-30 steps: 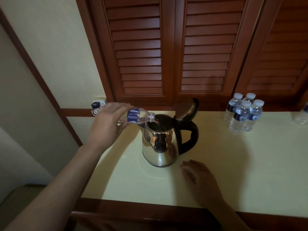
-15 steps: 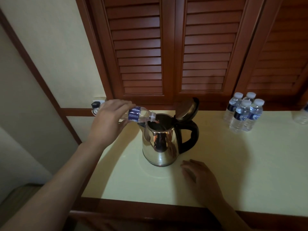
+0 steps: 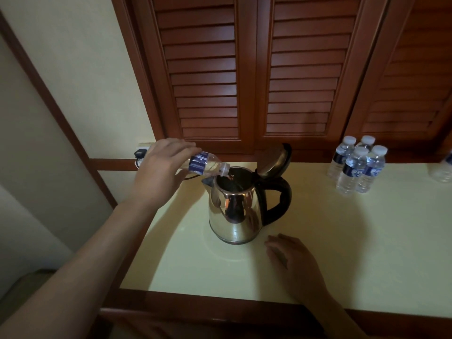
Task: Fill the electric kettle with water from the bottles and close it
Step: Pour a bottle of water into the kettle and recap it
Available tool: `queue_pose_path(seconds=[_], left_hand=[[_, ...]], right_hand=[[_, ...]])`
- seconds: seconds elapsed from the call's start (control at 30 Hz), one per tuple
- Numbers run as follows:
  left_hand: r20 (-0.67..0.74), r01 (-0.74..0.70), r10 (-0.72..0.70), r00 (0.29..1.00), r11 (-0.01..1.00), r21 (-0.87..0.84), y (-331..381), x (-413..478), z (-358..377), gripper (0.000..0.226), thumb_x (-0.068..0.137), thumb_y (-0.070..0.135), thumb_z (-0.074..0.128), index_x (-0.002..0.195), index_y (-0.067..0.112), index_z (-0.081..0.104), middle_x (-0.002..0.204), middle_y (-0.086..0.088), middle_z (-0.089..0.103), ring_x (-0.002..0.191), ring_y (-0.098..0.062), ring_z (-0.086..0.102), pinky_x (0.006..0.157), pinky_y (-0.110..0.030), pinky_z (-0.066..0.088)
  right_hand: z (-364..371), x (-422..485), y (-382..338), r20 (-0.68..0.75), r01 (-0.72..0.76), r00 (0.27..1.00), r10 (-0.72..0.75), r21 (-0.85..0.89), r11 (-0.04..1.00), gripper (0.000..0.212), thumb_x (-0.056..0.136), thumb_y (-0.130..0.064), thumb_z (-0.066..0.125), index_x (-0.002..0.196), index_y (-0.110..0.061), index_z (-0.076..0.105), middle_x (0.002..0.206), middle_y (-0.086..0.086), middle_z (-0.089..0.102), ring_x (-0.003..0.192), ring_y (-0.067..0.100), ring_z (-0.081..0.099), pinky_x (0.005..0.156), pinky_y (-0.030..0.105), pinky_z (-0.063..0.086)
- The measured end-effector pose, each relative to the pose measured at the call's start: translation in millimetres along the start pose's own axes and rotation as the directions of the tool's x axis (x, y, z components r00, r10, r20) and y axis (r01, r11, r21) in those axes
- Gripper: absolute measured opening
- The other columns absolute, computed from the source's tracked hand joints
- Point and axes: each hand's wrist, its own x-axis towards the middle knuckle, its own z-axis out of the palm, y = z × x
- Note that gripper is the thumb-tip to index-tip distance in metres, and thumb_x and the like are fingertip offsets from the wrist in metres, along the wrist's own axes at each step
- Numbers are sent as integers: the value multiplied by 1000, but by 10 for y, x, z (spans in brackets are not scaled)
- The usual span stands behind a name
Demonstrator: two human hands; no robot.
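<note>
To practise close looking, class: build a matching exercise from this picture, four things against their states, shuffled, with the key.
1 lid
2 held bottle
3 right hand
4 four bottles

a upright, capped
b raised open
c resting on the table
d tilted, neck over the kettle

Pairs: 1-b, 2-d, 3-c, 4-a

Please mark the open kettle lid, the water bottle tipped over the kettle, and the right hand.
kettle lid (image 3: 274, 159), head view, middle of its raised metal face
water bottle (image 3: 200, 163), head view, on its blue label
right hand (image 3: 291, 259), head view, on the back of the hand
</note>
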Motion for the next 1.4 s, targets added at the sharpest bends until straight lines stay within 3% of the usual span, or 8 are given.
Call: queue_pose_path(seconds=[0.2, 0.33, 0.6, 0.9, 1.03, 1.2, 1.4], left_hand=[[16, -33, 33, 999, 999, 35, -2, 49, -28, 52, 75, 3, 84, 124, 9, 68, 124, -11, 69, 118, -35, 59, 102, -49, 41], [31, -142, 140, 990, 986, 91, -4, 148, -76, 46, 77, 4, 82, 122, 7, 69, 123, -14, 70, 117, -37, 61, 103, -49, 40], [77, -303, 293, 953, 931, 204, -36, 462, -289, 46, 80, 6, 74, 126, 6, 66, 128, -18, 66, 124, -38, 57, 110, -52, 36], [37, -431, 441, 897, 853, 294, -98, 750, -452, 33, 95, 7, 64, 128, 3, 63, 132, -20, 63, 125, -39, 56, 114, -52, 34], [86, -417, 410, 908, 865, 278, -21, 647, -359, 39, 90, 8, 66, 129, 4, 63, 133, -20, 62, 128, -39, 53, 116, -52, 31], [149, -338, 312, 938, 920, 200, 12, 374, -116, 42, 84, 4, 71, 125, 6, 66, 128, -18, 66, 123, -38, 58, 111, -53, 38], [33, -110, 108, 994, 989, 101, 62, 225, -121, 52, 77, 9, 80, 126, 5, 65, 125, -16, 68, 116, -37, 61, 102, -48, 43]], right_hand=[[9, -1, -3, -17, 20, 1000, -20, -19, 1000, 23, 87, -28, 62, 105, -23, 74, 111, -11, 71, 113, 9, 54, 96, 23, 41], [27, -8, 12, -11, 14, 1000, -14, -4, 1000, 22, 87, -27, 63, 106, -24, 73, 111, -11, 71, 115, 11, 55, 96, 28, 46], [16, -2, 7, 2, -4, 1000, 4, -8, 1000, 22, 88, -29, 61, 106, -26, 73, 112, -12, 71, 115, 12, 55, 96, 24, 41], [-3, 4, -8, 18, -27, 999, 27, 18, 999, 32, 91, -41, 50, 108, -28, 72, 115, -13, 69, 118, 10, 54, 99, 26, 42], [-3, 4, 14, 23, -29, 999, 28, 10, 1000, 25, 89, -33, 58, 108, -27, 72, 113, -12, 69, 117, 11, 55, 97, 27, 44], [-4, 3, -9, 13, -24, 1000, 24, 15, 1000, 24, 85, -31, 64, 106, -25, 73, 111, -11, 70, 114, 9, 55, 96, 26, 45], [-1, -5, 8, 39, -52, 998, 52, 2, 999, 30, 82, -33, 65, 110, -25, 72, 112, -10, 69, 115, 12, 56, 97, 31, 47]])
